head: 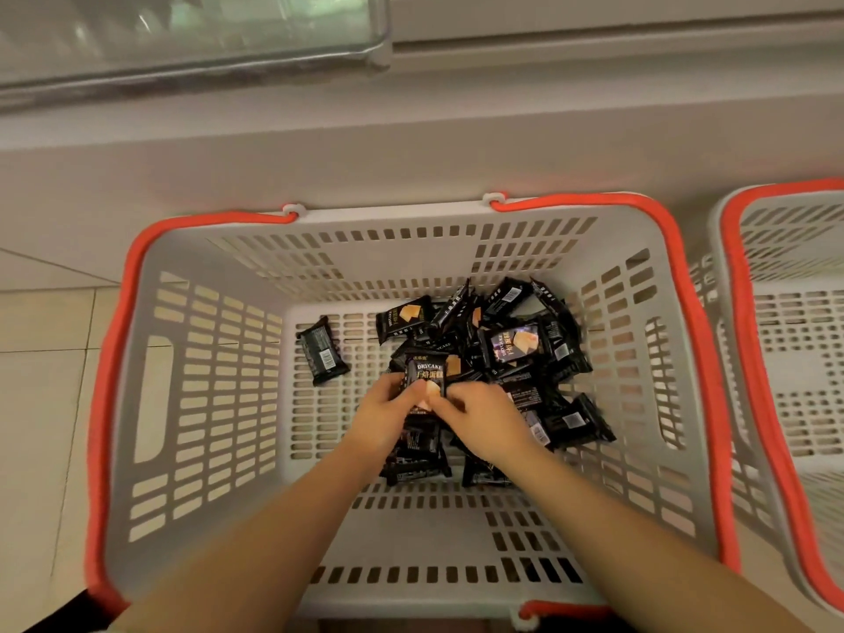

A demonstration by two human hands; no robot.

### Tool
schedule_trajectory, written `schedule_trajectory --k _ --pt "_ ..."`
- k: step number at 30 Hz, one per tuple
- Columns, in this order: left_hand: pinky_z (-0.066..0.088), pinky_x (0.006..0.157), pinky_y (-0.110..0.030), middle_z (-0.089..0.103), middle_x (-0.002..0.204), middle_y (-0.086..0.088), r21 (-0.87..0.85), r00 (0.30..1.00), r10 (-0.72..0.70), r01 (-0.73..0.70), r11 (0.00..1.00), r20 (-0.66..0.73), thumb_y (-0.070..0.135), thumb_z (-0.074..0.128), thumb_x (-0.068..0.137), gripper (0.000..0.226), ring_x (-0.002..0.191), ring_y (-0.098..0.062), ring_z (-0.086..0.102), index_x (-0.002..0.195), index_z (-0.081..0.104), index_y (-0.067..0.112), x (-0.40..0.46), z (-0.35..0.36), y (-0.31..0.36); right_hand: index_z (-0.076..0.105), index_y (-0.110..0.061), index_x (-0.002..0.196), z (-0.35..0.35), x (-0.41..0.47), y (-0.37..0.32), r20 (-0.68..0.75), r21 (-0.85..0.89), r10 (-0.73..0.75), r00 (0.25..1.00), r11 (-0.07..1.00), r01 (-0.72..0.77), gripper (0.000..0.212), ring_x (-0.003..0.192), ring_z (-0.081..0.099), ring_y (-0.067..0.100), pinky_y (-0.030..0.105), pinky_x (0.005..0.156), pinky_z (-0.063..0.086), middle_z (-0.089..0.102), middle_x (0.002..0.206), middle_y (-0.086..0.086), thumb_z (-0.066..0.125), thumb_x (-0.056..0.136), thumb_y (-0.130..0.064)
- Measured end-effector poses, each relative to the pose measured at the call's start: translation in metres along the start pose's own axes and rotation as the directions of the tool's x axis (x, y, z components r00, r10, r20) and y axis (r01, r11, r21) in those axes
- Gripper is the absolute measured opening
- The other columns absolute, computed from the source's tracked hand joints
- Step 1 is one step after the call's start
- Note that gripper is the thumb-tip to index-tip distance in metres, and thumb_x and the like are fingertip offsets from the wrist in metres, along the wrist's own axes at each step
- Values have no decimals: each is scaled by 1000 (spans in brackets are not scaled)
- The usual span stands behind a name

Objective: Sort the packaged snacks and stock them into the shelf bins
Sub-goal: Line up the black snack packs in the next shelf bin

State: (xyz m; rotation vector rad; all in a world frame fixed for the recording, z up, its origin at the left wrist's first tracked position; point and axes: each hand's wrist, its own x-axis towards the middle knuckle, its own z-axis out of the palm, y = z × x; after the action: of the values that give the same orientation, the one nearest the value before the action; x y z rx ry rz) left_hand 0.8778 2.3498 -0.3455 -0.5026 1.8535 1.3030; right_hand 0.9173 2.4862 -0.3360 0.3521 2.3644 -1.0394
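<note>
Both arms reach down into a grey slatted shopping basket (219, 367) with an orange rim, standing on the tiled floor (41, 340) against the base of a pale shelf unit (411, 143). The left hand (388, 411) and the right hand (484, 415) meet over the near edge of a heap of black snack packets (516, 354) on the basket's floor, right of centre. Between them stands one upright packet marked DRYCAKE (424, 374), printed face up toward the camera. The left fingers curl round its left edge, and the right fingers pinch at its right edge and lower corner; more dark packets (418, 450) show under the left wrist and seem to be gathered in the same grip, though how many cannot be told. Holding them on edge and squared together looks like a way of building a neat stack that can be lifted out in one go instead of piece by piece.

One packet (322, 351) lies alone, label down with its barcode showing, well to the left of the heap. A second basket (776, 312) of the same kind stands just right of the first, and at far left a clear plastic bin (192, 34) sits on the shelf, probably where the stack is bound.
</note>
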Motion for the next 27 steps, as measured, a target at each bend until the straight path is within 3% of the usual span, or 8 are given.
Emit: schedule_trajectory --k 4,8,12,14,17,21,24,27 --pt "46 92 -35 62 112 -8 38 997 10 -7 999 -82 28 62 88 40 101 -21 59 121 52 8 7 -19 -2 60 -13 107 -6 15 0 -260 -156 -69 963 987 29 28 94 57 20 35 74 51 56 107 3 39 98 -30" --pt "44 96 -37 63 112 -4 2 992 -40 41 999 -116 24 57 92 31 103 -21 59 120 52 11 12 -29 -5 51 -6 115 -4 31 3 -158 -360 50 986 927 -104 22 95 62 30 35 65 46 63 108 12 41 99 -17" --pt "49 83 -30 66 98 -3 -19 994 -84 83 996 -70 18 56 90 25 87 -17 63 115 58 12 12 -33 -4 44 -4 119 10 38 -3 -186 -323 163 969 921 -217 32 101 59 31 33 64 41 63 109 13 51 95 -25" --pt "47 84 -34 66 99 -3 -32 993 -115 114 993 -23 19 57 89 21 88 -18 62 110 60 16 12 -33 -2 46 -5 120 16 37 -5 -214 -215 200 956 945 -245 32 104 58 30 34 68 43 63 111 13 53 94 -21" --pt "45 96 -42 66 108 -7 -108 986 -155 160 981 56 17 56 90 21 99 -24 61 111 60 18 10 -29 1 58 -6 115 23 30 -3 -118 210 231 966 956 -203 29 101 61 27 35 79 50 65 108 11 56 93 -25" --pt "49 91 -34 63 112 -10 -249 981 -162 183 951 102 12 53 90 21 102 -22 60 110 58 15 8 -20 4 60 -11 112 20 15 3 59 677 270 961 697 -237 21 96 59 14 18 71 48 63 109 4 58 92 -14" --pt "50 84 -29 63 111 -8 -394 975 -163 211 894 152 10 54 90 24 100 -19 62 114 55 15 8 -13 8 58 -13 108 9 7 5 115 725 191 975 654 -214 17 84 60 7 12 64 50 64 100 0 54 93 -7" --pt "50 87 -33 64 110 -9 -367 970 -152 214 905 191 17 57 90 21 102 -21 63 110 58 12 8 -14 13 60 -19 106 -9 5 8 140 615 104 985 770 -169 16 91 61 9 21 78 51 64 98 -4 53 94 -25"
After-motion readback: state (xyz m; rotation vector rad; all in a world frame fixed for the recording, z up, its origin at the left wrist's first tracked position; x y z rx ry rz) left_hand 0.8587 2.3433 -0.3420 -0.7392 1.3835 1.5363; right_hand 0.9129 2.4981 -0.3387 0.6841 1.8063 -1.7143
